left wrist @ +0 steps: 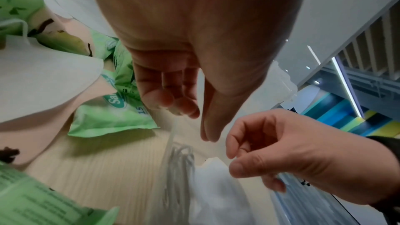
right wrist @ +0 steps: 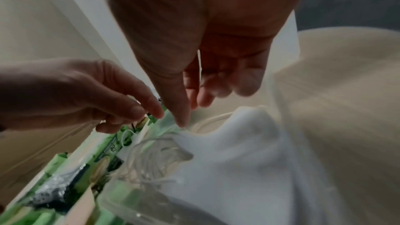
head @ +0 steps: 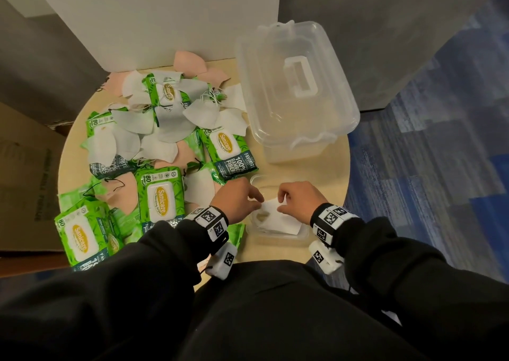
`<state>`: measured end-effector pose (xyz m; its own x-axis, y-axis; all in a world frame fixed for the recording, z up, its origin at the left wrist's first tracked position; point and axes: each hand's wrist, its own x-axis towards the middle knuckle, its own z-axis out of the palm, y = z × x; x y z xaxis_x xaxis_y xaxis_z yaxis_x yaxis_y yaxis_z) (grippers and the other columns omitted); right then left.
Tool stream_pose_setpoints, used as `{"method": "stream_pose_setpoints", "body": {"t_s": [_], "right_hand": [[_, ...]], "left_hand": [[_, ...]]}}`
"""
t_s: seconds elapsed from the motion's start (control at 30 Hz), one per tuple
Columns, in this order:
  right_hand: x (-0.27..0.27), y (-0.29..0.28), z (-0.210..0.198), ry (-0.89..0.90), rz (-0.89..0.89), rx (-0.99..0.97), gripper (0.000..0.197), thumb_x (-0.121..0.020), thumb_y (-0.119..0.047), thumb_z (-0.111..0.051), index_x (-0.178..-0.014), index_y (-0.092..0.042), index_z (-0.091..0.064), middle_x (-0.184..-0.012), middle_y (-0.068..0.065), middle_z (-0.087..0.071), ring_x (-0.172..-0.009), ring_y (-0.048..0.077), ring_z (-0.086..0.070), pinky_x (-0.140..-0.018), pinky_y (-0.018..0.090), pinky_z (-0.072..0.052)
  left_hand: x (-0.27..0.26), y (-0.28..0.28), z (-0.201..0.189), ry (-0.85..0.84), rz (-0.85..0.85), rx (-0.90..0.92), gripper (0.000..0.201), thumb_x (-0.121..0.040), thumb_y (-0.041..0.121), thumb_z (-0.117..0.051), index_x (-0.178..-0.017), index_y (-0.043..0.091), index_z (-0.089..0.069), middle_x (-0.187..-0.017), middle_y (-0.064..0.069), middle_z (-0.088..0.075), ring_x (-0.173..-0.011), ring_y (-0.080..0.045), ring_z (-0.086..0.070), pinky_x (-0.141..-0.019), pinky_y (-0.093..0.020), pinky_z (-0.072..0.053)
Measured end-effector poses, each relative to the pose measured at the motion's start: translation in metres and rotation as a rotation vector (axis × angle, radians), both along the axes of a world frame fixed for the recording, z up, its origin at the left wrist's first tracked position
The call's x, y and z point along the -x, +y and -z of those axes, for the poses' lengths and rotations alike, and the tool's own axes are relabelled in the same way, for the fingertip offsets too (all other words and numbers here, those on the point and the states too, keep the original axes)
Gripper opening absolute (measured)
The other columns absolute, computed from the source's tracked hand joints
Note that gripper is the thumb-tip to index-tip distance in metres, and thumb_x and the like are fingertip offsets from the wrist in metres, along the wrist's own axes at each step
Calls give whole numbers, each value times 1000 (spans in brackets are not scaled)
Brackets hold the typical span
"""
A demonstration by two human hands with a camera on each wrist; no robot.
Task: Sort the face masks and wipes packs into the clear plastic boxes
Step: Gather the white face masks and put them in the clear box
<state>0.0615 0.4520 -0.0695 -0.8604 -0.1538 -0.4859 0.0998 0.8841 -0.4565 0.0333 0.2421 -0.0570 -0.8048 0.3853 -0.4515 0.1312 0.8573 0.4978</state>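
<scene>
A small clear box (head: 278,236) stands at the table's near edge, and a white face mask (head: 281,220) lies on top of the masks in it. My left hand (head: 257,198) and right hand (head: 281,203) hover close together just above that mask (left wrist: 216,194), fingers loosely curled and holding nothing. The right thumb tip (right wrist: 184,123) is at the mask's (right wrist: 249,160) edge. The pile of white and pink masks (head: 165,123) mixed with green wipes packs (head: 161,200) fills the table's left half. A large clear box (head: 261,57) with its lid on stands at the back right.
The round wooden table (head: 297,167) shows bare wood between the two boxes. A white panel (head: 154,16) rises behind the pile. A cardboard box (head: 24,167) stands left of the table, and blue carpet (head: 427,167) lies to the right.
</scene>
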Motion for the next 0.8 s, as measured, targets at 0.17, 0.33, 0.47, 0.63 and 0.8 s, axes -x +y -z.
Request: {"method": "stream_pose_setpoints", "body": {"t_s": [0.17, 0.33, 0.47, 0.63, 0.8], "right_hand": [[10, -23, 19, -202, -117, -53, 27, -73, -35, -88, -83, -21, -68, -86, -2, -69, -83, 21, -65, -78, 34, -55], [16, -30, 19, -300, -229, -166, 33, -81, -42, -80, -95, -14, -73, -93, 5, -73, -89, 26, -68, -81, 36, -56], [26, -32, 3, -312, -192, -75, 31, -87, -41, -73, -81, -11, -75, -68, 2, -75, -62, 17, -70, -59, 27, -54], [30, -70, -24, -256, -9, 278, 27, -89, -34, -75, -84, -10, -65, -64, 13, -72, -47, 19, -62, -46, 28, -48], [29, -131, -23, -269, -67, 406, 19, -86, -22, -77, -89, -7, -68, -73, 11, -74, -55, 18, -67, -47, 28, -51]], "left_hand": [[-2, -2, 0, -101, 99, 87, 14, -87, 32, -78, -99, 26, -82, -90, 7, -74, -85, -12, -66, -76, -26, -49], [-3, -31, -6, -64, -109, -74, 9, -88, 34, -78, -96, 29, -81, -81, 12, -69, -73, 1, -59, -67, -19, -41], [-3, -85, -16, 7, -320, -123, 3, -87, 26, -80, -90, 28, -80, -79, 18, -68, -75, 7, -59, -62, -5, -37], [-18, -161, -16, 17, -427, -8, 4, -84, 25, -82, -87, 25, -80, -82, 9, -73, -77, -4, -63, -65, -18, -43], [-37, -199, -17, -34, -387, 55, 8, -79, 29, -87, -79, 25, -80, -75, 11, -73, -75, -7, -66, -68, -27, -52]]}}
